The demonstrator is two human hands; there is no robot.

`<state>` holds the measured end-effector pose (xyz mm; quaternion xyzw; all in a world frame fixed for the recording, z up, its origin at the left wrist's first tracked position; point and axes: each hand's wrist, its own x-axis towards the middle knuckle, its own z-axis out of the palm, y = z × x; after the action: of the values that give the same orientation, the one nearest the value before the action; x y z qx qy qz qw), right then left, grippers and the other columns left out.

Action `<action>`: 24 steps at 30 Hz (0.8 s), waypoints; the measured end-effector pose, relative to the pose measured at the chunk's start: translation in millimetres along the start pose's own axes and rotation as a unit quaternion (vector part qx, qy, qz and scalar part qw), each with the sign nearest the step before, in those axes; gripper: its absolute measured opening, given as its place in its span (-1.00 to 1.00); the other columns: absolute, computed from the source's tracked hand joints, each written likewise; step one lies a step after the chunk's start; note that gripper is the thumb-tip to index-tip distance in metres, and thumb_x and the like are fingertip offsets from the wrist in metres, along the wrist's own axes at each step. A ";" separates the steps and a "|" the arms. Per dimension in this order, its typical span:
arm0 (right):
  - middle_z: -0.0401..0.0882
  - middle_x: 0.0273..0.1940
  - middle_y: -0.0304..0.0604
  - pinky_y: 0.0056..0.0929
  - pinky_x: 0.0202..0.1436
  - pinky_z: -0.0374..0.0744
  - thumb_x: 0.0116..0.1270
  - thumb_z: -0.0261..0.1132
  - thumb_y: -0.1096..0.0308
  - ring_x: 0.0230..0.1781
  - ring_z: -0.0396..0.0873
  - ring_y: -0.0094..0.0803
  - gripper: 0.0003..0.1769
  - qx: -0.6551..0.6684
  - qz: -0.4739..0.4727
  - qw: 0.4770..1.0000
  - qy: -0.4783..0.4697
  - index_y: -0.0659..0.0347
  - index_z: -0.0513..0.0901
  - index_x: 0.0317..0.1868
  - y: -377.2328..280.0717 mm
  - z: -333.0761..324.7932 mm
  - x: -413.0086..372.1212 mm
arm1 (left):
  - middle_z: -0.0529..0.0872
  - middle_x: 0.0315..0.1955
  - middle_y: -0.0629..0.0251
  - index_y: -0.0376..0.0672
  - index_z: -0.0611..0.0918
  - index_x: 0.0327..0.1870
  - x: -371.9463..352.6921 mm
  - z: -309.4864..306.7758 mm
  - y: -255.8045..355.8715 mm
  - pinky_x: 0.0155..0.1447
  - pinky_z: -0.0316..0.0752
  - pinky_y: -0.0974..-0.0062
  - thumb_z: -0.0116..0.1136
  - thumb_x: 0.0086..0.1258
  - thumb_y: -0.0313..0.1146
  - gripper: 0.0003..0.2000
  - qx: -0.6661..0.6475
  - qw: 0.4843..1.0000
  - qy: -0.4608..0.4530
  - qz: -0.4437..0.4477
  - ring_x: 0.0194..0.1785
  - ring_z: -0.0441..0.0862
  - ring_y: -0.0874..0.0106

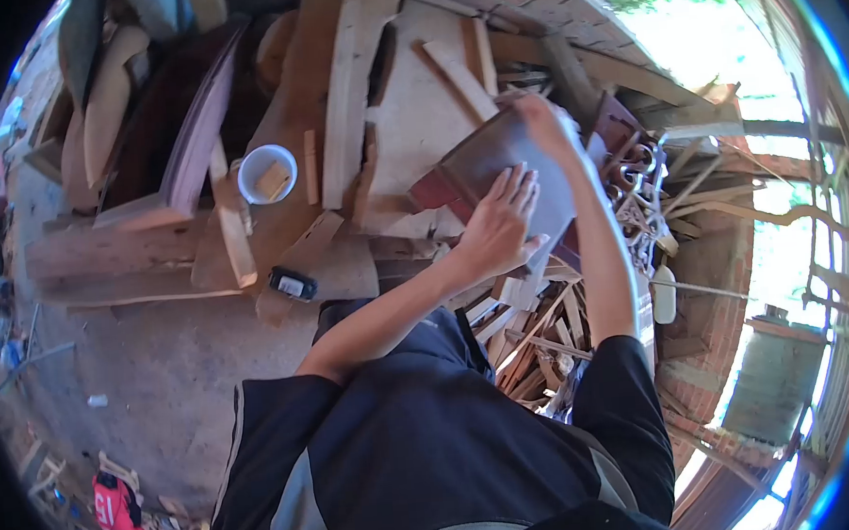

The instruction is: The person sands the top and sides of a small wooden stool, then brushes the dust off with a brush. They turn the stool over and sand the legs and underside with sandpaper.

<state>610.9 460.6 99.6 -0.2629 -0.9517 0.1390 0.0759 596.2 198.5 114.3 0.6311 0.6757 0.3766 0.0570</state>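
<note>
A dark brown, flat wooden panel [481,155] with a reddish edge lies tilted in front of me, right of centre. My left hand [501,219] rests on its near part with the palm down and the fingers stretched out. At the panel's far right edge is my right hand [544,126], somewhat blurred; its fingers reach over the edge and their grip is hard to make out. Carved reddish-brown wooden pieces [633,170] lie just right of the panel.
A white tub [267,174] with a wooden piece inside stands on boards at the left, near a small black device [292,284]. Planks [345,105] lean behind. Scrap wood [546,340] is heaped below the panel. A person in red [116,512] is far off, lower left.
</note>
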 end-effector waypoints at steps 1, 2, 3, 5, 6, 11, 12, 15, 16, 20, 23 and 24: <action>0.74 -0.03 0.08 -0.09 0.17 0.59 0.46 0.13 0.28 0.05 0.67 0.07 -0.70 -0.016 0.041 0.999 -0.006 0.21 0.75 -0.04 21.1 -11.9 3.0 | 0.39 0.45 -0.12 -0.48 0.41 0.41 0.4 -1.9 -4.3 0.66 -0.04 0.15 0.20 0.39 0.08 -0.21 0.007 1.000 -0.007 -0.017 0.60 0.17 0.06; 0.73 -0.03 0.10 -0.11 0.15 0.60 0.50 0.12 0.22 0.06 0.68 0.08 -0.67 -0.031 0.083 0.996 -0.017 0.20 0.75 -0.01 29.8 -20.2 5.1 | 0.40 0.45 -0.13 -0.48 0.39 0.42 -0.1 -1.0 -7.5 0.65 -0.01 0.14 0.18 0.42 0.08 -0.22 -0.012 1.000 -0.002 0.005 0.57 0.22 0.03; 0.73 -0.03 0.11 -0.13 0.13 0.60 0.51 0.12 0.18 0.05 0.68 0.10 -0.66 -0.061 0.116 0.991 0.016 0.18 0.74 -0.01 22.3 -33.1 -1.3 | 0.41 0.44 -0.13 -0.48 0.37 0.43 -3.4 -1.5 -9.6 0.65 0.02 0.12 0.16 0.44 0.07 -0.22 -0.030 0.999 0.003 0.032 0.54 0.28 -0.01; 0.71 -0.11 0.17 -0.06 0.01 0.60 0.57 0.11 0.02 -0.07 0.69 0.18 -0.57 -0.034 0.122 0.982 0.141 0.23 0.71 -0.07 -23.6 -55.6 -25.9 | 0.43 0.42 -0.13 -0.44 0.31 0.48 -9.5 -8.6 -10.0 0.60 0.13 0.16 0.14 0.48 0.07 -0.22 -0.160 0.987 0.006 -0.012 0.50 0.35 0.01; 0.67 -0.21 0.20 -0.15 -0.07 0.58 0.59 0.13 0.01 -0.16 0.69 0.10 -0.54 0.011 0.175 0.971 0.164 0.31 0.67 -0.11 -60.7 -67.6 -43.6 | 0.46 0.40 -0.13 -0.41 0.24 0.53 -10.0 -16.2 -11.8 0.56 0.23 0.19 0.12 0.52 0.06 -0.21 -0.289 0.956 0.023 -0.041 0.45 0.43 0.03; 0.73 -0.03 0.00 -0.30 0.06 0.58 0.47 0.27 0.43 -0.07 0.68 -0.17 -0.74 0.112 0.046 0.960 0.253 0.28 0.71 0.10 -204.0 -39.5 -130.3 | 0.60 0.28 -0.04 -0.19 -0.07 0.67 -29.8 -61.9 -18.3 0.27 0.49 0.45 0.20 0.55 -0.13 -0.14 -0.531 0.821 0.108 -0.179 0.26 0.59 0.36; 0.69 0.12 0.01 -0.14 0.26 0.50 0.28 0.29 0.54 0.14 0.63 -0.07 -0.59 0.070 -0.026 0.973 0.217 0.27 0.69 0.16 -221.2 -23.8 -144.3 | 0.64 0.22 0.01 -0.21 0.06 0.63 -38.8 -74.4 -22.1 0.24 0.51 0.46 0.21 0.55 -0.19 -0.23 -0.538 0.801 0.147 -0.218 0.22 0.61 0.39; 0.62 0.24 0.08 0.12 0.51 0.31 0.17 0.27 0.56 0.38 0.47 0.11 -0.50 0.163 -0.091 0.974 0.131 0.36 0.63 0.19 -256.0 23.5 -162.1 | 0.71 0.05 0.16 -0.27 0.46 0.40 -63.6 -83.6 -41.0 0.18 0.55 0.49 0.16 0.55 -0.35 -0.55 -0.524 0.730 0.233 -0.372 0.11 0.64 0.47; 0.60 0.26 0.10 0.10 0.51 0.33 0.17 0.26 0.57 0.39 0.47 0.11 -0.49 0.178 -0.099 0.974 0.103 0.37 0.62 0.20 -265.9 30.7 -167.0 | 0.72 -0.03 0.17 -0.31 0.43 0.42 -81.3 -85.9 -56.9 0.12 0.58 0.47 0.15 0.56 -0.38 -0.53 -0.465 0.756 0.211 -0.409 0.03 0.65 0.48; 0.65 0.21 0.08 -0.18 0.06 0.71 0.21 0.30 0.54 0.04 0.72 0.01 -0.52 0.298 -0.041 0.952 -0.060 0.24 0.65 0.19 -258.4 39.3 -206.9 | 0.73 -0.05 0.15 -0.40 0.60 0.16 -150.7 -62.0 -120.9 0.15 0.50 0.43 0.08 0.59 -0.37 -0.71 -0.273 0.823 0.243 -0.434 0.01 0.61 0.45; 0.76 -0.07 0.05 -0.18 -0.15 0.72 0.29 0.34 0.43 -0.18 0.76 0.00 -0.73 0.305 0.052 0.950 -0.027 0.22 0.71 0.00 -222.1 67.9 -240.1 | 0.74 -0.06 0.14 -0.40 0.60 0.18 -192.3 -56.8 -160.2 0.15 0.49 0.43 0.06 0.60 -0.38 -0.71 -0.228 0.850 0.211 -0.425 0.01 0.62 0.45; 0.76 -0.19 0.04 -0.15 -0.16 0.72 0.31 0.36 0.35 -0.19 0.75 0.02 -0.79 0.269 0.108 0.955 -0.067 0.23 0.72 -0.09 -210.4 59.6 -244.8 | 0.74 -0.05 0.12 -0.39 0.60 0.19 -206.1 -50.4 -178.5 0.17 0.50 0.39 0.07 0.58 -0.41 -0.71 -0.192 0.839 0.196 -0.470 0.01 0.64 0.39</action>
<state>705.2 146.3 89.6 -0.3240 -0.8479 0.4145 0.0644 464.4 6.1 -35.7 0.1271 0.8027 0.5422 0.2134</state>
